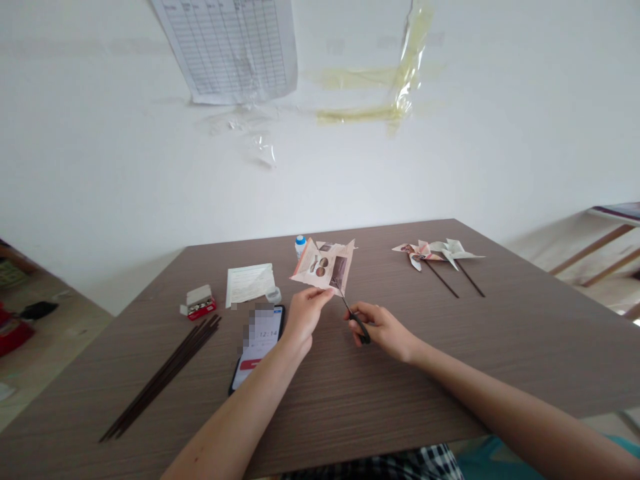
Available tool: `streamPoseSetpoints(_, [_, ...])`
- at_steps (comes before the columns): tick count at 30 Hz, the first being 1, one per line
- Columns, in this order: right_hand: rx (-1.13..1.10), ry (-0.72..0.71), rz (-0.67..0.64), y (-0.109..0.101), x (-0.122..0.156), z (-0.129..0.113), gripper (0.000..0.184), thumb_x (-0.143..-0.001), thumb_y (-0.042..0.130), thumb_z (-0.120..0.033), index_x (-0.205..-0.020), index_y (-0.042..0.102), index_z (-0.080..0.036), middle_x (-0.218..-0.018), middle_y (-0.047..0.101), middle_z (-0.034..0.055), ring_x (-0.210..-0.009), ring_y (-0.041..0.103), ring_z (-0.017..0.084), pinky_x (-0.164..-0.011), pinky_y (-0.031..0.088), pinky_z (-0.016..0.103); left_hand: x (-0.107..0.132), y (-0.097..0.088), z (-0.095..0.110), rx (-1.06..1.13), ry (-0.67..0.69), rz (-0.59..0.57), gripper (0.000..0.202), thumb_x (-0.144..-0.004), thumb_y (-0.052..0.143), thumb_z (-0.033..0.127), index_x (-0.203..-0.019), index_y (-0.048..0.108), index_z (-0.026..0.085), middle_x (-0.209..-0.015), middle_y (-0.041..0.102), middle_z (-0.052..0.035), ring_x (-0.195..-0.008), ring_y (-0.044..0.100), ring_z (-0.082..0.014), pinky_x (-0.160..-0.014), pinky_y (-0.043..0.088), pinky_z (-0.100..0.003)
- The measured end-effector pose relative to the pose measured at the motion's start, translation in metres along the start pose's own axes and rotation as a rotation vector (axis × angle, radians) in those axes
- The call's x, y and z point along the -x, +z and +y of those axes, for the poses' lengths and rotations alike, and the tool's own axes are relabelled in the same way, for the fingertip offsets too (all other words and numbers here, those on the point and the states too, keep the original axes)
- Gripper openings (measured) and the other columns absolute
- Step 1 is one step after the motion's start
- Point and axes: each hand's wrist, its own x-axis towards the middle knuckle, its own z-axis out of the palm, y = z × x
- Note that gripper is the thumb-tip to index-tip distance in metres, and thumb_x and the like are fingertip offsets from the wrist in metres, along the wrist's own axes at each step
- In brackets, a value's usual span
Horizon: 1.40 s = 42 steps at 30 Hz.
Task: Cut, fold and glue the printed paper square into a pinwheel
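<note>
My left hand (306,313) pinches the near corner of a printed paper square (320,265), lifted above the table. Slits run in from the paper's corners. In my right hand (383,330) is a pair of scissors (363,328) with dark handles, my fingers closed through the loops. Its blades reach the paper's near corner, close to my left fingertips. Whether the blades are apart is too small to tell. Just behind the paper stands a small bottle with a blue cap (301,241).
Two paper pinwheels on dark sticks, one printed (421,253) and one pale (454,251), lie at the right. On the left are dark sticks (165,373), a small red box (201,305), a phone (260,350), pale paper sheets (249,283) and a tape roll (273,295).
</note>
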Motion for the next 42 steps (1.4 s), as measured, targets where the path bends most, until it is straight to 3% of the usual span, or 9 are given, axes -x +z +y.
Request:
streamPoseSetpoints(5, [0.002,0.008,0.012,-0.0005,-0.0001,-0.0006,0.034,-0.100,0.076,-0.057,-0.108,0.073,-0.024,-0.073,0.075,0.0037,-0.073,0.069,0.027,-0.079,0.055,0.041,-0.0006,0.0004,-0.0002,0.009,-0.020,0.010,0.015,-0.077,0.090,0.041,-0.077,0.093,0.026,-0.091,0.091,-0.0076,-0.093,0.078,-0.0281,-0.086,0.056,-0.036])
streamPoseSetpoints(12, [0.028,-0.002,0.006,-0.0017,-0.0025,0.0026,0.044,-0.099,0.075,-0.066,-0.109,0.073,-0.023,-0.070,0.074,0.0004,-0.069,0.065,0.023,-0.075,0.050,0.037,-0.0004,-0.0012,-0.0002,-0.002,-0.008,0.003,0.020,-0.076,0.091,0.046,-0.074,0.092,0.026,-0.080,0.087,-0.0052,-0.085,0.074,-0.0266,-0.083,0.053,-0.037])
streamPoseSetpoints(27, [0.004,0.002,0.033,-0.0001,0.0015,-0.0056,0.033,-0.102,0.073,-0.054,-0.110,0.073,-0.022,-0.072,0.075,0.0057,-0.074,0.069,0.027,-0.080,0.052,0.042,-0.0004,-0.0014,0.0019,-0.021,-0.015,-0.050,0.021,-0.073,0.089,0.047,-0.068,0.087,0.027,-0.077,0.084,-0.0047,-0.082,0.071,-0.0261,-0.081,0.051,-0.036])
streamPoseSetpoints(34, [0.036,-0.001,0.020,-0.0006,-0.0019,-0.0011,0.043,-0.098,0.072,-0.064,-0.109,0.072,-0.022,-0.070,0.074,0.0021,-0.070,0.065,0.024,-0.078,0.049,0.039,-0.0006,-0.0019,0.0001,-0.019,-0.019,-0.061,0.026,-0.072,0.090,0.051,-0.072,0.088,0.025,-0.076,0.083,-0.0039,-0.085,0.072,-0.0268,-0.084,0.052,-0.037])
streamPoseSetpoints(39, [0.046,-0.005,0.032,-0.0018,-0.0017,-0.0031,0.038,-0.099,0.073,-0.061,-0.107,0.073,-0.023,-0.069,0.076,0.0030,-0.069,0.065,0.024,-0.078,0.049,0.041,-0.0002,-0.0012,0.0011,0.010,-0.029,-0.058,0.024,-0.072,0.090,0.048,-0.077,0.091,0.025,-0.087,0.088,-0.0055,-0.093,0.075,-0.0282,-0.088,0.053,-0.038])
streamPoseSetpoints(42, [0.045,0.001,0.035,-0.0021,-0.0014,-0.0047,0.039,-0.098,0.074,-0.062,-0.106,0.073,-0.024,-0.068,0.076,0.0035,-0.069,0.065,0.025,-0.076,0.049,0.041,0.0003,-0.0007,0.0026,-0.004,-0.024,-0.055,0.024,-0.072,0.089,0.049,-0.070,0.087,0.025,-0.077,0.082,-0.0027,-0.085,0.070,-0.0253,-0.085,0.050,-0.036])
